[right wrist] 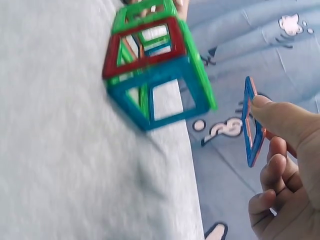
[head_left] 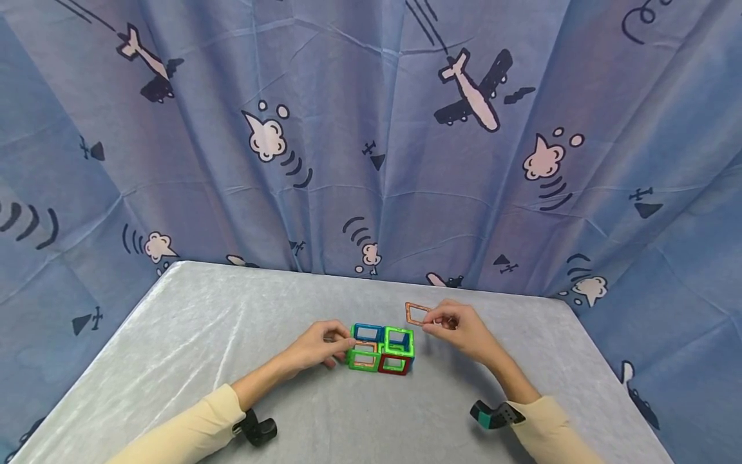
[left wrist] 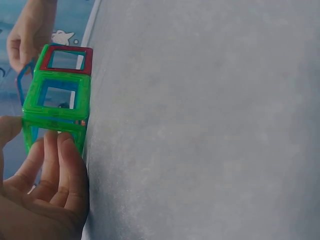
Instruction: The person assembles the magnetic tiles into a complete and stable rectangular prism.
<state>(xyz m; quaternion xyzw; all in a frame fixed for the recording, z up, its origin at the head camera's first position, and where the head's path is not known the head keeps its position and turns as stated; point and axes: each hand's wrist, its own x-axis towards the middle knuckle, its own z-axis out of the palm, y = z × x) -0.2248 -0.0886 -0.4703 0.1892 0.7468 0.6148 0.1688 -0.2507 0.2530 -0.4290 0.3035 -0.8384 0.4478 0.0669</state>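
Observation:
A small block built of square magnetic tiles point(head_left: 397, 356) stands on the table, with green, blue, red and orange frames. At its left end my left hand point(head_left: 317, 345) holds it; the left wrist view shows thumb and fingertips at the green end tile point(left wrist: 54, 122). Up and to the right of the block, my right hand point(head_left: 460, 327) pinches a separate square magnetic tile point(head_left: 408, 313) by one side. This tile looks orange from the head, while the right wrist view shows blue and orange along its frame point(right wrist: 248, 122). Thumb and index finger grip it, apart from the block.
A pale grey cloth covers the table point(head_left: 324, 419). Behind it hangs a blue curtain point(head_left: 336, 212) printed with airplanes and clouds, close to the table's far edge. Dark straps with devices sit at the left wrist point(head_left: 255, 428) and right wrist point(head_left: 495, 415).

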